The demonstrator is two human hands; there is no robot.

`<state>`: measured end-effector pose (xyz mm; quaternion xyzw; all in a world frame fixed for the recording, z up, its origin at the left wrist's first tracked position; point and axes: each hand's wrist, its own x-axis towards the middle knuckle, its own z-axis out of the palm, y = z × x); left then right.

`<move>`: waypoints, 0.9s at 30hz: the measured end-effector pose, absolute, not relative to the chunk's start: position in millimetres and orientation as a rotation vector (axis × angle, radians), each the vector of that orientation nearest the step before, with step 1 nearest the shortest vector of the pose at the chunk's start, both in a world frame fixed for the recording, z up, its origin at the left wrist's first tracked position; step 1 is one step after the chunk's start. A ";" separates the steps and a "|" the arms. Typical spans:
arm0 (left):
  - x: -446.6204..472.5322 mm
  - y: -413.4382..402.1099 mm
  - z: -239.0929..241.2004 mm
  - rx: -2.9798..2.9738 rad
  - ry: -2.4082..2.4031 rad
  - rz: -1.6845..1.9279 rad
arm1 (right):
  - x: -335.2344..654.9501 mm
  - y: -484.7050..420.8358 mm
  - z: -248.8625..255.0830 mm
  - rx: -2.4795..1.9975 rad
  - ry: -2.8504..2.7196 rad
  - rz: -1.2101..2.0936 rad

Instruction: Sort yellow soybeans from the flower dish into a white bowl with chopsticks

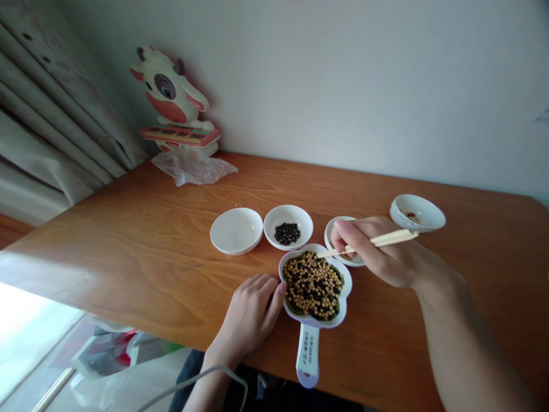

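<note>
A flower-shaped white dish (345, 284) with a handle sits near the table's front edge, filled with mixed yellow, green and black beans (313, 285). My left hand (253, 312) rests flat on the table, its fingertips touching the dish's left rim. My right hand (377, 252) is closed on a pair of wooden chopsticks (386, 239), whose tips point left over the dish's far edge. Under that hand a small white bowl (331, 232) is partly hidden. A white bowl (287, 227) with black beans stands behind the dish.
An empty white bowl (236, 230) stands left of the black-bean bowl. Another white bowl (417, 212) sits at the right. A cow-shaped toy (174, 103) on crumpled plastic (193, 166) stands at the back left by a curtain (51, 114). The wooden table (128, 229) meets a wall.
</note>
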<state>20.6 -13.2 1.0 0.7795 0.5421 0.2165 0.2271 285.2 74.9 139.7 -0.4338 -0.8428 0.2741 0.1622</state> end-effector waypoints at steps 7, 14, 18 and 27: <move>19.4 -13.4 0.8 2.194 1.483 0.615 | 319.9 27.4 99.4 -1.218 -1.788 0.980; 20.6 -12.1 6.0 2.231 1.470 0.645 | 300.0 -48.6 17.5 -1.189 -0.971 1.077; 21.4 -10.5 4.2 2.238 1.477 0.674 | 283.4 -73.1 -5.0 -1.185 -0.825 1.004; 18.7 -8.3 4.2 2.281 1.444 0.704 | 280.4 -79.1 -6.9 -1.172 -0.687 0.987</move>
